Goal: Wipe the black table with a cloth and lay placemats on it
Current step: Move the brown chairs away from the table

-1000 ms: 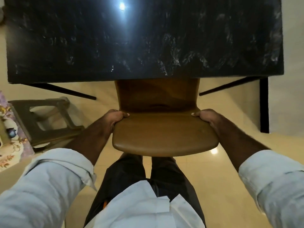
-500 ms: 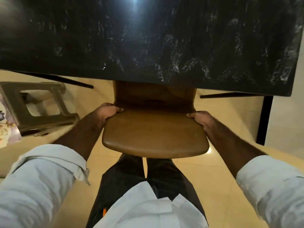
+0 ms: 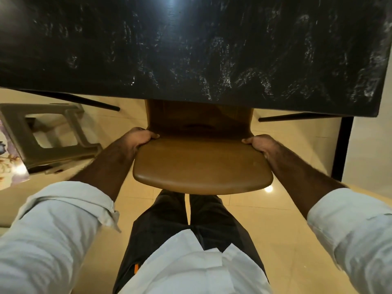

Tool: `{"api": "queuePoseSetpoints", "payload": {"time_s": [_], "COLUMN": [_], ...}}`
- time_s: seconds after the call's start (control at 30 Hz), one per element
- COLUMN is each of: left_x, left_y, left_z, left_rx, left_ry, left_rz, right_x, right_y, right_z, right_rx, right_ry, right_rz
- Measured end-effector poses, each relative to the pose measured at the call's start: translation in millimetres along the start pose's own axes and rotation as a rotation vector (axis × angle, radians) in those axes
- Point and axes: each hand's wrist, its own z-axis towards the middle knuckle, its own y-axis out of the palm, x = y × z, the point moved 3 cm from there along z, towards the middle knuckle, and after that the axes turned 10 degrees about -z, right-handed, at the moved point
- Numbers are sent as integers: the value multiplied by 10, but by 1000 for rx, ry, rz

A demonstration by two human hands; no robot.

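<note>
The black bench (image 3: 191, 49) fills the upper part of the frame, its glossy top streaked with pale smears and carrying a bright light reflection near the top centre. No cloth or placemats show anywhere in the view, and no brand, label or writing can be read on anything.

Below the bench's near edge, in the centre of the frame, a brown chair (image 3: 201, 164) stands with its seat tucked partly under the top. The left hand (image 3: 139, 137) grips the left side of the chair's backrest, fingers (image 3: 151, 135) curled together over the edge. The right hand (image 3: 257, 144) clasps the right side the same way, its fingers wrapped tight on the rim. Both forearms come from rolled white sleeves (image 3: 63, 219) at the lower corners.

At the left of the frame a grey plastic stool (image 3: 53, 132) lies on the cream tiled floor (image 3: 286, 230), beside a floral fabric (image 3: 8, 158) at the frame's edge.
</note>
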Motion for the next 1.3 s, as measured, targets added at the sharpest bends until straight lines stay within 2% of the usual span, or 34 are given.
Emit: {"api": "queuePoseSetpoints", "payload": {"time_s": [0.23,0.33,0.43,0.63,0.7,0.8,1.0,1.2,1.3], "left_x": [-50,-52,-50,20,88,191,209,-234,-475], "left_y": [-33,-36,-31,-38,-22,49,151,50,-54], "left_z": [51,66,73,-89,-204,-492,-1337,-1972,-2131], "left_rx": [-16,-26,-42,-44,-47,-138,-114,0,70], "left_ry": [-32,-38,-40,-31,45,193,469,678,816], "left_rz": [2,11,-8,29,75,130,625,832,851], "right_x": [89,27,-28,-44,-131,-248,-248,70,221], "right_y": [8,18,61,43,56,136,391,893,1149], "right_z": [75,177,305,259,146,-154,-1058,-1824,-2015], "right_rx": [-72,38,60,66,78,70,281,523,639], "right_ry": [-95,17,87,66,-15,-171,-222,-317,-360], "right_rz": [35,-86,-116,-169,-236,-411,-857,-1008,-985]}}
